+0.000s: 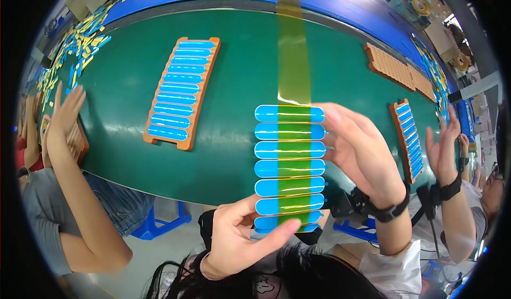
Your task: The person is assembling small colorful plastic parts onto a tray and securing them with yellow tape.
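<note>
A row of blue, round-ended strips (266,150) hangs in front of me, joined by a band of clear yellow tape (293,64) that runs up past the top of the view. My left hand (242,238) pinches the row's lower end, its thumb across the lowest strips. At the upper right, my right hand (367,158) grips the ends of the top strips, with some fingertips hidden behind them. Left of the row, an orange-brown grooved tray (183,145) lies on the green table (234,59), holding several more blue strips.
Another filled tray (409,139) lies at right, with bare grooved trays (396,69) behind it. Loose blue and yellow pieces (80,48) are heaped at far left, and more at far right. Co-workers' hands (66,110) show on both sides. A blue stool (159,222) stands below the table edge.
</note>
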